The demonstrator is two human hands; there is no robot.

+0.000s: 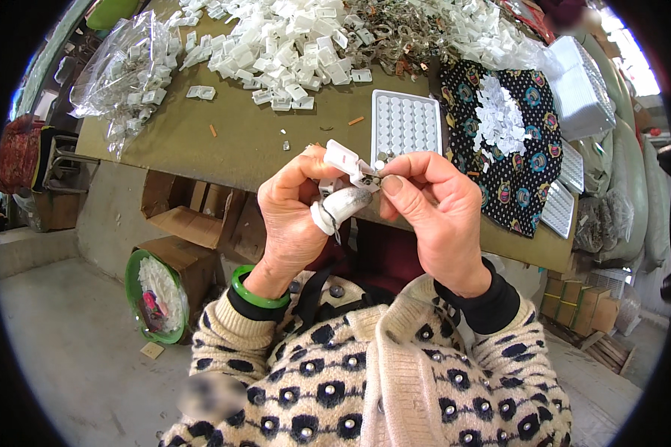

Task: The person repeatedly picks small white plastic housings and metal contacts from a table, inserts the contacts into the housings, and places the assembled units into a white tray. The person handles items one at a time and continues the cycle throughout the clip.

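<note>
Just over the table's near edge, my left hand (287, 216) is closed around a small white plastic case (341, 158), whose flap stands up. One of its fingers wears a white cloth cover (343, 208), smudged dark at the tip and tied with a dark string. My right hand (447, 216) meets it at the case, thumb and forefinger pinched together on a small part too hidden to name. Right behind the hands lies a white tray (406, 123) with rows of round hollows. Small silvery round pieces (386, 157) gather at its near end.
White plastic cases (291, 56) are heaped at the back, beside a tangle of dark metallic parts (399, 33). A clear bag (127, 74) sits left. Rightward, a patterned cloth (528, 197) bears white pieces (498, 119), near stacked trays (583, 86). A green basin (132, 287) stands lower left.
</note>
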